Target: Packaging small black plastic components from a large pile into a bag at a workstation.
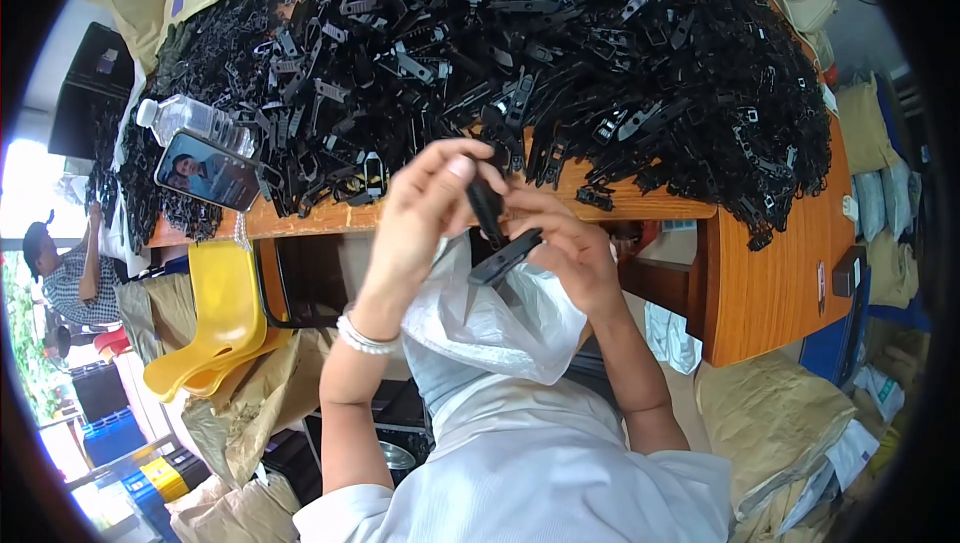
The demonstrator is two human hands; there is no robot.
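My left hand, with a white beaded bracelet on its wrist, is raised at the table's front edge and pinches a slim black plastic part. Close beside it, my right hand grips a flat, elongated black plastic piece, tilted toward me. The two pieces meet or overlap between my hands; whether they are joined I cannot tell. Below them a translucent white plastic bag lies over my lap. Beyond my fingers a large heap of black plastic parts covers most of the wooden table.
A phone leans against a clear bottle at the heap's left. Yellow stacked chairs stand left of me. Brown sacks lie at the lower right. Another person is at the far left. A small dark box sits on the table's right end.
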